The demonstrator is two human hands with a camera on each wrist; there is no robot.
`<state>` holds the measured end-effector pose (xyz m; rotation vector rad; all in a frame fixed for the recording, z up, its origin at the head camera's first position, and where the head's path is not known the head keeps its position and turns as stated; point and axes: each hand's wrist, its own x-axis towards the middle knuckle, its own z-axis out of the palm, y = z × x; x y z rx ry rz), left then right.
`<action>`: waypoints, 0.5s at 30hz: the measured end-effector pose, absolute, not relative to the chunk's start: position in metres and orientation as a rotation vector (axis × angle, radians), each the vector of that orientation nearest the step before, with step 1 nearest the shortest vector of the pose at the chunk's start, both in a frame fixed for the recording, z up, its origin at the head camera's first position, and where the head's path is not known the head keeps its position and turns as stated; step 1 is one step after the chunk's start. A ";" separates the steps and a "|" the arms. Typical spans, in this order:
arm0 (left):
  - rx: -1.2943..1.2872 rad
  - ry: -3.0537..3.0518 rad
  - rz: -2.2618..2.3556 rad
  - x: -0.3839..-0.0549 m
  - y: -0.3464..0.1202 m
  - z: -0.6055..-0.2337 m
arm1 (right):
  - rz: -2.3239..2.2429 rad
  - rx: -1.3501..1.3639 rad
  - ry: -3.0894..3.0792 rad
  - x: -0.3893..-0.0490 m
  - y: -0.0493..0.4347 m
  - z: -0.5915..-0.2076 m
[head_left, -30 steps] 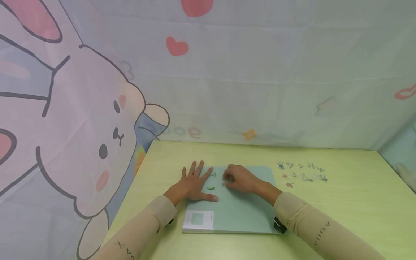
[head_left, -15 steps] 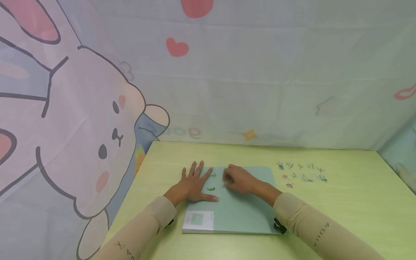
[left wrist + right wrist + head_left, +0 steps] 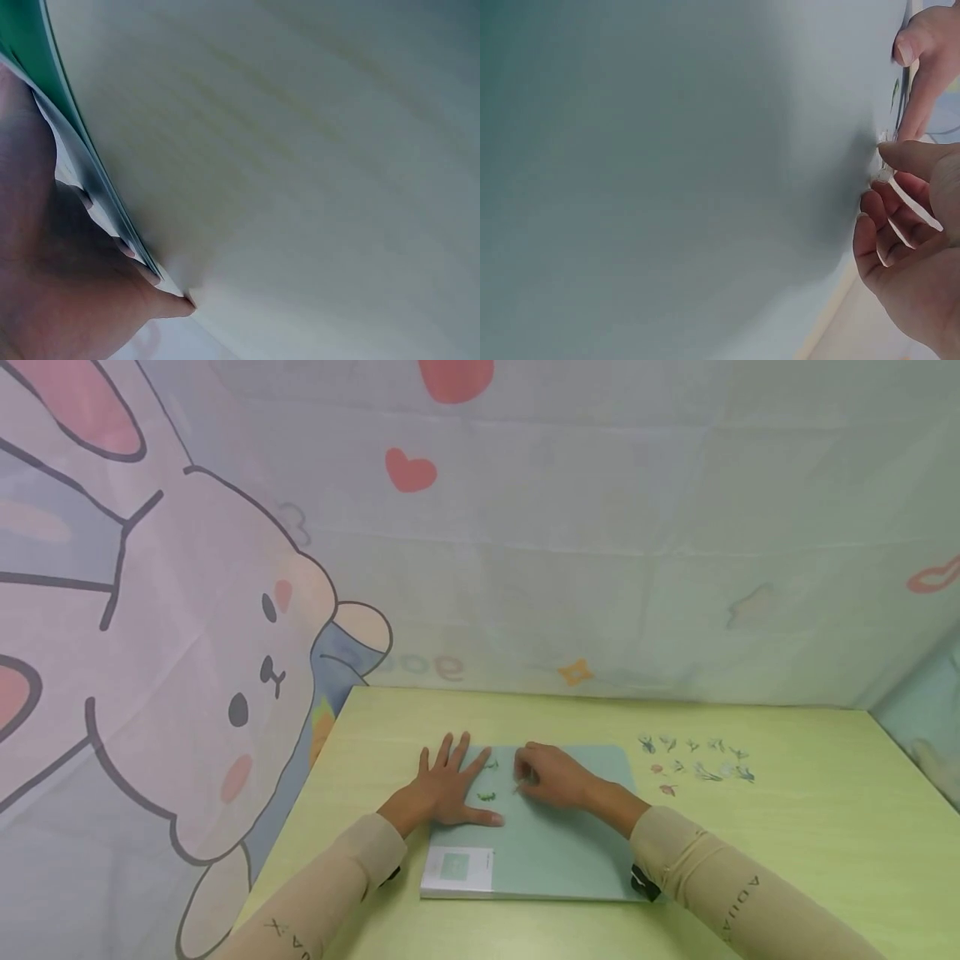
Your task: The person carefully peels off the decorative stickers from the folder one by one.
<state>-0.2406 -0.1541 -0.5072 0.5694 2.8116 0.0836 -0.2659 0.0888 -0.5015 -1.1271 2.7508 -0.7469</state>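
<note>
A pale green folder [image 3: 562, 852] lies on the table. My left hand [image 3: 444, 789] is spread over its left side, fingers straight; in the left wrist view that hand [image 3: 82, 277] lies along the folder's edge. Two green leafy stickers, one lower [image 3: 487, 797] and one upper [image 3: 491, 765], show on the cover beside the thumb and index finger. Close over the middle of the cover, my right hand [image 3: 553, 775] pinches a small see-through sticker [image 3: 884, 175] between thumb and fingers. Most of that sticker is hidden by the fingers.
Several small flower and leaf stickers [image 3: 707, 770] lie in rows on the table right of the folder, a reddish one [image 3: 668, 789] nearest. The folder bears a white label [image 3: 457, 870] at its lower left. A printed cloth [image 3: 600, 552] hangs behind the table.
The right fingers shift slightly at the same spot on the cover, with the small sticker still pinched. The left hand stays in place.
</note>
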 end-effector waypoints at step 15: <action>0.566 2.807 0.108 -0.240 -0.154 -0.506 | -0.857 -1.167 2.736 -0.259 0.090 -0.498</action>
